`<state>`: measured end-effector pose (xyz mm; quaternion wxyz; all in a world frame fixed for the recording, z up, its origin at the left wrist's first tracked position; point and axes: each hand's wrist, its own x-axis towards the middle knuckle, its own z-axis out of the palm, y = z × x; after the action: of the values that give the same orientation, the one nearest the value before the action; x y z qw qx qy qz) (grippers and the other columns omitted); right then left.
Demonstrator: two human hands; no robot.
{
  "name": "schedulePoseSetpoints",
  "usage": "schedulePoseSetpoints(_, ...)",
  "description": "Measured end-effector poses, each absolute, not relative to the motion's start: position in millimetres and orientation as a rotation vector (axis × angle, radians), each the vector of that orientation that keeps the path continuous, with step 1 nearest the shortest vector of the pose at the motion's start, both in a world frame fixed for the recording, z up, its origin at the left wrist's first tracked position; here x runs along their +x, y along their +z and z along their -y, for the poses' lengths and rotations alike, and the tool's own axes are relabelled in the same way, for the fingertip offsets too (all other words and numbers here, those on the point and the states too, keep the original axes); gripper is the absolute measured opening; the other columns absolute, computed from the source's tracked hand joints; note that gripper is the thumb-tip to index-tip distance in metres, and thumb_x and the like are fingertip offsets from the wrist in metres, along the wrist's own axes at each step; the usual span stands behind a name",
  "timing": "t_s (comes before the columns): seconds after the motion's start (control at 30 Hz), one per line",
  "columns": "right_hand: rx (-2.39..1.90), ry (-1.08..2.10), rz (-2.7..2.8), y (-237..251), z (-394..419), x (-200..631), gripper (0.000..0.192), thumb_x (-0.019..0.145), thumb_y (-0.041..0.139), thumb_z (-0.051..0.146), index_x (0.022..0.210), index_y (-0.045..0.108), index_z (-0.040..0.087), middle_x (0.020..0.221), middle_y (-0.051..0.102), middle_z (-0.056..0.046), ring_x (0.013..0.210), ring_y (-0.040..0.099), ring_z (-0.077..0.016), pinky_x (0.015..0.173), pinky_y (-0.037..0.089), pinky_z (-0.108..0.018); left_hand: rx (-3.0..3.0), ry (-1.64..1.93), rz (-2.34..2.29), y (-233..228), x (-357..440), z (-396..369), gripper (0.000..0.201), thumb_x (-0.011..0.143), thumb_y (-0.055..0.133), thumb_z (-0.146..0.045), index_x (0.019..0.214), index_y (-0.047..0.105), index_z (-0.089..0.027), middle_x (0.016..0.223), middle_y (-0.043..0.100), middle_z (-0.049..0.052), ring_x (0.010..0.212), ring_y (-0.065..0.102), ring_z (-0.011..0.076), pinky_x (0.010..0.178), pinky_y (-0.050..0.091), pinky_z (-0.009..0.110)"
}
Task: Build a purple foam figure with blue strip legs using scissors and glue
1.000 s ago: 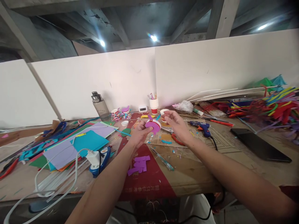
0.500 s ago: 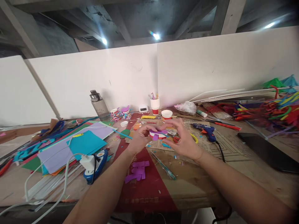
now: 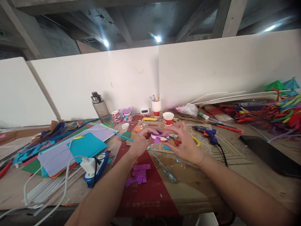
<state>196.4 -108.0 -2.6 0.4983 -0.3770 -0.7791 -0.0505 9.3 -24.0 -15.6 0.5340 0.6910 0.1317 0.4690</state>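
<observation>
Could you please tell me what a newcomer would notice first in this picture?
Probably the purple-topped paper piece in the middle, held by the left hand with fingers of the right hand at its other side. Next, the heap of bright multicoloured strips would draw the eye at the far right of the table, and the turquoise paper sheets on the left.

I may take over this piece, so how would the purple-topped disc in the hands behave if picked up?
The purple-topped disc looks like paper, so it's probably light. Its purple tab appears thin, so it may bend easily. Low and wide, the disc would likely resist tipping if set flat and pushed.
</observation>
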Motion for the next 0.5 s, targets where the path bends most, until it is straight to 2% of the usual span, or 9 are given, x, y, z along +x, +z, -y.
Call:
schedulePoseSetpoints(0.17, -0.909, -0.157, 1.872, -5.7, 106.3, 197.2, 0.045, 0.085, 0.068, 0.028, 0.125, 0.047, 0.027, 0.101, 0.071, -0.003, 0.097, 0.058, -0.0251, 0.088, 0.042, -0.044, 1.645, 1.137, -0.3, -17.0, 10.1, 23.1, 0.022, 0.066, 0.084, -0.023, 0.08, 0.068, -0.018, 0.095, 0.073, 0.007, 0.096, 0.066, 0.02, 0.086, 0.049, 0.032)
schedulePoseSetpoints(0.43, -0.936, -0.141, 1.832, -4.0, 108.3, 195.4, 0.024, 0.087, 0.066, 0.03, 0.107, 0.055, 0.026, 0.106, 0.069, -0.006, 0.101, 0.059, -0.0258, 0.09, 0.043, -0.045, 1.586, 1.141, -0.33, -16.7, 13.0, 25.0, 0.024, 0.064, 0.085, -0.023, 0.079, 0.067, -0.018, 0.091, 0.073, 0.006, 0.093, 0.066, 0.0194, 0.085, 0.048, 0.031)
schedulePoseSetpoints(0.5, -0.943, -0.092, 1.797, -5.1, 107.7, 194.9, 0.026, 0.086, 0.067, 0.031, 0.108, 0.055, 0.026, 0.104, 0.069, -0.005, 0.104, 0.059, -0.0262, 0.092, 0.043, -0.045, 1.564, 1.13, -0.352, -16.2, 13.9, 26.4, 0.025, 0.063, 0.085, -0.022, 0.078, 0.067, -0.017, 0.089, 0.073, 0.005, 0.09, 0.066, 0.0187, 0.083, 0.047, 0.031)
